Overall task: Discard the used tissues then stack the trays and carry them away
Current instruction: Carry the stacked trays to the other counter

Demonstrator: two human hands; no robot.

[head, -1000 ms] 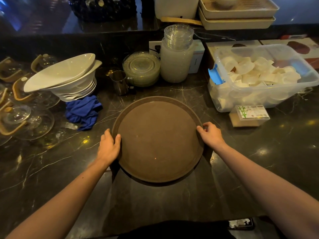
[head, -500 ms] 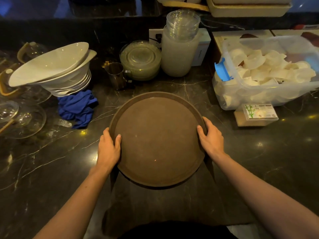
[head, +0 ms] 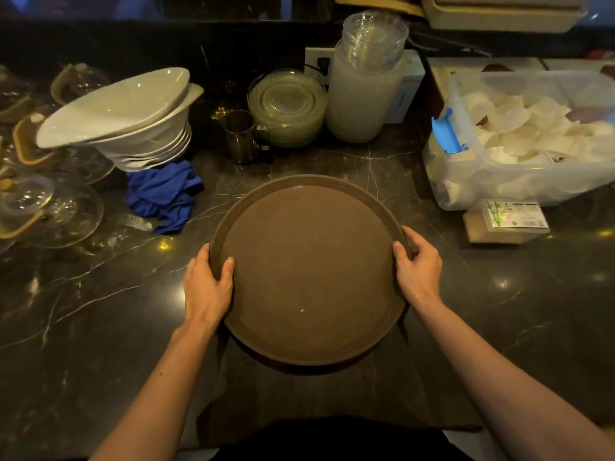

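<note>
round brown tray (head: 309,271) gripped at both sides.
left hand (head: 207,285) and right hand (head: 418,268) each clamped its rim, thumbs on top, blue cloth (head: 163,194) beyond tray's left.

White bowls (head: 123,118) stacked above a crumpled blue cloth (head: 163,196).

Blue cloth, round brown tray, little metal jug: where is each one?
blue cloth (head: 164,197), head view, middle of the crumpled folds
round brown tray (head: 311,271), head view, bare flat centre
metal jug (head: 240,136), head view, side wall
</note>
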